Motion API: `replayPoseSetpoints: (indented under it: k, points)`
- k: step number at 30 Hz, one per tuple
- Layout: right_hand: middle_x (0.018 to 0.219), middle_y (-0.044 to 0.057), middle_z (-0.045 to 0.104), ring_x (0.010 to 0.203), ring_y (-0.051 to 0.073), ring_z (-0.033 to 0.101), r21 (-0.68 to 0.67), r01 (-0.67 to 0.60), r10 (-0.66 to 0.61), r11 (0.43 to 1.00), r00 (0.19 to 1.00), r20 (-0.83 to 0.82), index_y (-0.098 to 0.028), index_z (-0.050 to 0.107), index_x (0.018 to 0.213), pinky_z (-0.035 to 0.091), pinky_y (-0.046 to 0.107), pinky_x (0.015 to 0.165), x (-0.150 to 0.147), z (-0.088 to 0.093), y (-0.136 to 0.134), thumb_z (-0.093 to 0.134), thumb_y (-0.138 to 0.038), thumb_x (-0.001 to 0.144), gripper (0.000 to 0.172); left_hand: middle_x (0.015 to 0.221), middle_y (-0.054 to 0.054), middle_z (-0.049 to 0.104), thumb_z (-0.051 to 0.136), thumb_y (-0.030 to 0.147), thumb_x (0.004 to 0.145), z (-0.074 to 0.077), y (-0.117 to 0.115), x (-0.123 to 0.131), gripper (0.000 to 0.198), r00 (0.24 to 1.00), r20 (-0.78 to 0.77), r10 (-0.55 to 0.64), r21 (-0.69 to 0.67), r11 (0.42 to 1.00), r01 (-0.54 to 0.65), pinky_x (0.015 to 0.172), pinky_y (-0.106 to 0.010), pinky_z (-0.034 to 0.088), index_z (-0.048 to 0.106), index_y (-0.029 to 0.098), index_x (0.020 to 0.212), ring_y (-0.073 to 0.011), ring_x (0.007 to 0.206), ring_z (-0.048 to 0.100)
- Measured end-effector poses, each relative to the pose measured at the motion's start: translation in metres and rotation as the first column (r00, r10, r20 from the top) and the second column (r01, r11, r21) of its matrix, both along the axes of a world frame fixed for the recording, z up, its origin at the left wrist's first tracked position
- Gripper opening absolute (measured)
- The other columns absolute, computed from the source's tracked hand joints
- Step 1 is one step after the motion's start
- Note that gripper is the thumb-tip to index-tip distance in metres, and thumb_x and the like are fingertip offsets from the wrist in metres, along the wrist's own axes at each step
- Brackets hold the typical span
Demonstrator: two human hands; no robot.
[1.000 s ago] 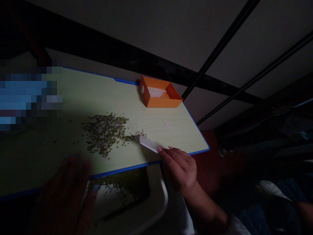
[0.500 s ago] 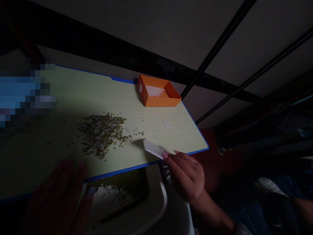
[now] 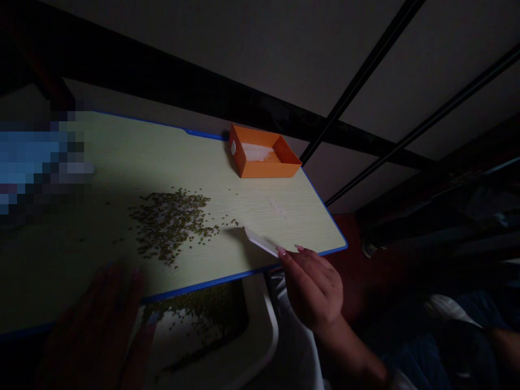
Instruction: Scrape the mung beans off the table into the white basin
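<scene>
My right hand [image 3: 312, 287] pinches a small white card [image 3: 260, 241] at the front right of a pale green board with a blue rim [image 3: 244, 275]. The card's far edge rests on the board, just right of a scattered pile of small green beans [image 3: 170, 219]. My left hand [image 3: 97, 325] lies in shadow at the board's near edge, fingers on the rim of a white tray [image 3: 260, 346] held below the board. More green beans [image 3: 203, 309] lie in that tray.
An orange open box [image 3: 262, 158] with white grains inside stands at the board's far right corner. A faint streak of white grains [image 3: 277, 206] lies on the board in front of it. Dark bars cross the floor to the right.
My right hand has drawn the white card to the right, away from the bean pile, and tilted it more on edge. My left hand has barely shifted.
</scene>
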State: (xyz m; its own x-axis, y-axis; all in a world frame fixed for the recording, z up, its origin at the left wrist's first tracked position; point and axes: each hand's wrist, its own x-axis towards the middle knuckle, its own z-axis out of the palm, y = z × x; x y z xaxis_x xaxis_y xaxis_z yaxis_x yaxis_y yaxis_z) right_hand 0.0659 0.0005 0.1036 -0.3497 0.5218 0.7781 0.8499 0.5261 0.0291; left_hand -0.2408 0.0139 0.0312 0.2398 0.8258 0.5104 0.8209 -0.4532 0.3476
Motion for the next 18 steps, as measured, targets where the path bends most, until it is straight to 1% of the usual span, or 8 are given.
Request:
replayPoseSetpoints:
  k: [3,6,10,12,14,16,18]
  points:
    - [0.098,0.012,0.077,0.096,0.016,0.070,0.004,0.004,-0.004,1.000,1.000,0.004,-0.007,0.057,0.133,0.057,0.036,0.091,0.0006,-0.0022,0.0032,0.052,-0.002,0.093,0.041,0.162,0.008,0.015,0.041,0.035,0.085,0.0026,-0.0010,0.0017,0.067,1.000,0.007,0.004,-0.026,1.000,-0.004,0.120,-0.066,0.029,0.014,0.038,0.147,-0.0328,0.147,0.026]
    - [0.099,0.012,0.077,0.096,0.016,0.071,0.009,0.006,-0.006,1.000,1.000,0.003,-0.007,0.058,0.131,0.057,0.036,0.091,-0.0006,-0.0033,0.0052,0.053,-0.002,0.092,0.040,0.161,0.009,0.015,0.041,0.037,0.085,0.0031,-0.0016,0.0011,0.067,1.000,0.013,-0.002,-0.026,1.000,0.002,0.122,-0.064,0.028,0.015,0.038,0.147,-0.0320,0.147,0.025]
    - [0.098,0.012,0.077,0.095,0.016,0.071,0.001,0.000,0.000,1.000,1.000,0.002,-0.007,0.060,0.129,0.057,0.036,0.092,-0.0022,-0.0034,0.0054,0.052,-0.002,0.092,0.037,0.161,0.005,0.018,0.038,0.035,0.085,0.0003,-0.0006,-0.0015,0.066,1.000,-0.012,0.008,-0.033,0.999,-0.008,0.120,-0.065,0.029,0.016,0.035,0.147,-0.0320,0.148,0.025]
    - [0.099,0.012,0.077,0.096,0.016,0.071,-0.014,-0.005,0.005,1.000,1.000,0.007,-0.006,0.061,0.127,0.057,0.036,0.092,-0.0028,-0.0025,0.0049,0.050,-0.002,0.093,0.036,0.161,0.005,0.020,0.038,0.036,0.085,0.0005,-0.0004,-0.0015,0.066,1.000,-0.007,-0.006,-0.042,0.999,0.006,0.119,-0.066,0.031,0.015,0.037,0.147,-0.0323,0.148,0.025]
    - [0.100,0.012,0.077,0.098,0.016,0.071,-0.020,-0.017,0.017,1.000,1.000,0.018,-0.006,0.061,0.126,0.057,0.037,0.093,-0.0033,-0.0008,0.0040,0.049,-0.002,0.094,0.035,0.161,0.007,0.020,0.039,0.040,0.085,0.0030,-0.0007,0.0006,0.065,1.000,0.019,-0.006,-0.055,0.998,0.007,0.119,-0.066,0.030,0.016,0.040,0.146,-0.0324,0.147,0.027]
    - [0.100,0.013,0.078,0.099,0.016,0.071,-0.022,-0.036,0.037,0.999,0.999,0.036,-0.006,0.061,0.125,0.057,0.037,0.093,-0.0038,0.0014,0.0029,0.048,-0.004,0.095,0.033,0.160,0.010,0.019,0.038,0.045,0.086,0.0064,-0.0015,0.0043,0.062,0.998,0.059,0.036,-0.088,0.996,-0.031,0.121,-0.066,0.028,0.017,0.044,0.145,-0.0316,0.147,0.027]
    - [0.100,0.013,0.078,0.099,0.016,0.072,-0.021,-0.039,0.040,0.999,0.998,0.048,-0.006,0.061,0.125,0.058,0.036,0.092,-0.0039,0.0032,0.0021,0.046,-0.006,0.096,0.033,0.159,0.010,0.022,0.036,0.052,0.086,0.0090,-0.0022,0.0077,0.061,0.993,0.094,0.075,-0.115,0.991,-0.064,0.121,-0.066,0.028,0.018,0.046,0.144,-0.0314,0.146,0.029]
